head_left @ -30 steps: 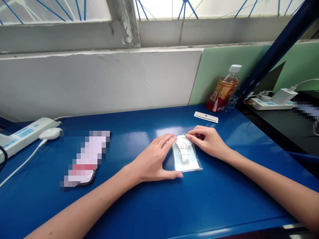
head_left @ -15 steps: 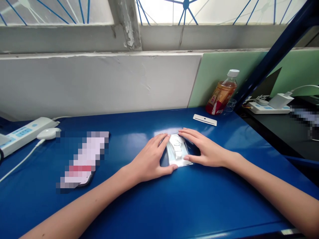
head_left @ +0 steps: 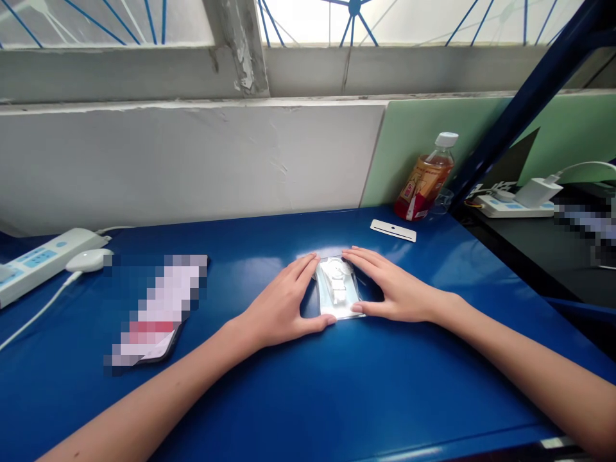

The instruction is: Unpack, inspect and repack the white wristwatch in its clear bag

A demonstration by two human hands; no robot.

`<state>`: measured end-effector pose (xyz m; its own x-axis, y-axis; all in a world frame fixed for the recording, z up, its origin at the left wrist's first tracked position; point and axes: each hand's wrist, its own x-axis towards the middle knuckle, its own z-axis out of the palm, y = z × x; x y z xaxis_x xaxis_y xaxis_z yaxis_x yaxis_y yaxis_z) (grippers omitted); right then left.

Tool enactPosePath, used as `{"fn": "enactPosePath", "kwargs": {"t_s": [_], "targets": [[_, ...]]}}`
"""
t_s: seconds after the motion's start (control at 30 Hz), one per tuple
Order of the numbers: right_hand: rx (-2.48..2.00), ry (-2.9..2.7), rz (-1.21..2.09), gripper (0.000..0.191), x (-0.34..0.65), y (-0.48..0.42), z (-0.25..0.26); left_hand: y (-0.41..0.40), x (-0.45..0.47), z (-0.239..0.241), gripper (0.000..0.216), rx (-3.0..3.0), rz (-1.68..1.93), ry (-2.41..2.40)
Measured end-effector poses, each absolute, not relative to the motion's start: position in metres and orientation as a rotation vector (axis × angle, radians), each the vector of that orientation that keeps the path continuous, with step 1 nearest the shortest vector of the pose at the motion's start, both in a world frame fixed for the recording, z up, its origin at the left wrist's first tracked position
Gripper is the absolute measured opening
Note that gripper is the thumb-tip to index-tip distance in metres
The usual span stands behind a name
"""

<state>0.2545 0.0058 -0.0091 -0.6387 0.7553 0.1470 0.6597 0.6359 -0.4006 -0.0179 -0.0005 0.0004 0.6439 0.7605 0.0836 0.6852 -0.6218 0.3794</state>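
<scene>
A clear plastic packet [head_left: 327, 309] lies flat on the blue table, with something pale blue and a coiled white cable-like item inside it; its exact contents are blurred by glare. My left hand [head_left: 283, 301] rests along the packet's left side, fingertips at the upper left corner and thumb at the lower edge. On the right, my right hand [head_left: 394, 289] has its fingertips by the top right corner and its thumb at the lower right corner. Both hands are open, their fingers stretched out around the packet and touching or almost touching its edges.
A phone [head_left: 163, 308] with a blurred screen lies left on the table [head_left: 289, 404]. Beyond it are a power strip [head_left: 52, 256] and a white charger with cable [head_left: 89, 260]. At the back right stand a drink bottle [head_left: 426, 179] and a flat white strip [head_left: 393, 230].
The packet sits a little straighter between my hands. My left hand has moved slightly left, its fingers a bit farther off the packet; the whole view has shifted slightly.
</scene>
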Motion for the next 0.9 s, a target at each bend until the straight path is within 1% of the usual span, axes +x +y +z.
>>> {"fn": "enactPosePath", "kwargs": {"t_s": [0.2,0.53,0.73,0.9], "targets": [[-1.119,-2.639,0.427,0.1,0.2554,0.0055,-0.0095,-0.0004,-0.0181,0.0013,0.093,2.537,0.362,1.145],[-1.075,-2.574,0.398,0.097,0.2554,0.0056,-0.0112,-0.0022,-0.0198,-0.0009,0.095,2.572,0.365,1.162],[-1.07,-2.571,0.403,0.095,0.2558,0.0056,-0.0108,-0.002,-0.0195,0.0011,0.09,2.58,0.38,1.128],[-1.121,-2.599,0.425,0.1,0.2557,0.0052,-0.0093,-0.0024,-0.0193,0.0009,0.089,2.563,0.364,1.153]]}}
